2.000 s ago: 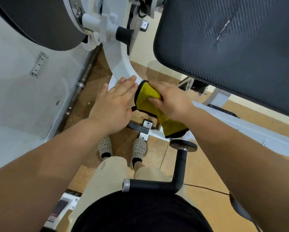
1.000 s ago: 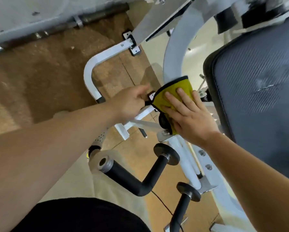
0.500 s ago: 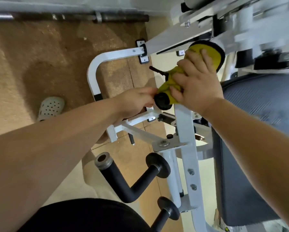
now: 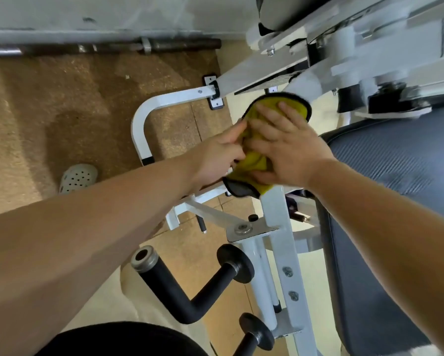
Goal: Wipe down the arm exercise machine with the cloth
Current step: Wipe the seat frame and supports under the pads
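Squarely on cloth (image 4: 256, 161): right hand (image 4: 289, 152), fingers (image 4: 290, 114) flat; left hand (image 4: 214, 156), fingers (image 4: 234, 132) in pinch.

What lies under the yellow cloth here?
A white frame post runs out from beneath the cloth. The stretch it covers is hidden by cloth, left hand and right hand.

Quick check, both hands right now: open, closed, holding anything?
Left hand: fingers curled, gripping the yellow cloth at its edge.
Right hand: open, fingers straight, pressing the cloth on the white frame post.
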